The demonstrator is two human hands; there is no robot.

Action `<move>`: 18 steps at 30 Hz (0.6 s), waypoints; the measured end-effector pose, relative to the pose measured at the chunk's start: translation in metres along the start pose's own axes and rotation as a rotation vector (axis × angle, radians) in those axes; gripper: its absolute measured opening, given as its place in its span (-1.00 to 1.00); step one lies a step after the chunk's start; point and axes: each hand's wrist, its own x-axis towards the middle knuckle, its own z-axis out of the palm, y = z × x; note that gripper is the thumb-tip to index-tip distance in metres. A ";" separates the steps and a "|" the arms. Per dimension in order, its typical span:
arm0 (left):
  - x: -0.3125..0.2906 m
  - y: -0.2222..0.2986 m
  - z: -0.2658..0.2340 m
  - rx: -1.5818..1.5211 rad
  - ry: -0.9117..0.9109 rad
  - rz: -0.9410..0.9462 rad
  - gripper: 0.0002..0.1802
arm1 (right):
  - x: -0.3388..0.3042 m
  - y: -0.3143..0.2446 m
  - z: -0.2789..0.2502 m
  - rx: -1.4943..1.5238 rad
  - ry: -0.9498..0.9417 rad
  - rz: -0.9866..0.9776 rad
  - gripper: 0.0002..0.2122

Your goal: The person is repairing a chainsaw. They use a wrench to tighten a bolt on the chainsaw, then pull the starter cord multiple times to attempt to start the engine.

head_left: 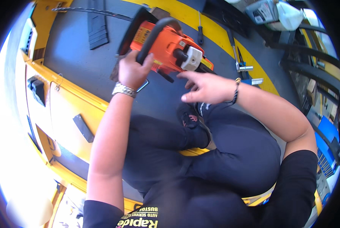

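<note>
Our left hand (133, 70) is closed around the black handle of the orange chainsaw (170, 47) on the grey deck (82, 62), our right hand (206, 87) loosely open beside its rear, holding nothing, with a screwdriver (200, 30) and wrench (236, 53) near the yellow edge stripe (219, 34).

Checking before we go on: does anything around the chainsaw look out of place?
Yes. A loose saw chain lies stretched on the grey platform behind the orange chainsaw, apart from it. Nothing looks spilled.
</note>
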 end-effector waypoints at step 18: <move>0.010 0.050 -0.011 0.099 -0.179 -0.045 -0.46 | 0.167 0.059 0.032 -0.337 0.308 -0.336 -0.74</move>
